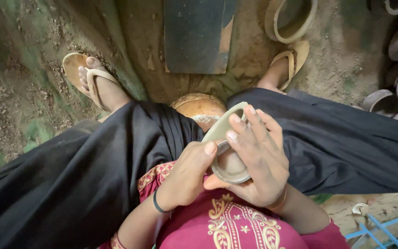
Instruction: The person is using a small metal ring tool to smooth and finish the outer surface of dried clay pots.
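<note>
Over the lap, the right hand (261,159) cradled a small, round, grey unfired clay bowl (226,143) tilted on edge, fingers curled over its rim, while the left hand (187,173) closed against its base, thumb pressing the clay. A brown round clay pot (200,107) sat just beyond, between the knees.

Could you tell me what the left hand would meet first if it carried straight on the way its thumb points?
Probably the small grey unfired clay bowl: the left hand already presses its thumb against its base, while the right hand cradles it.
</note>
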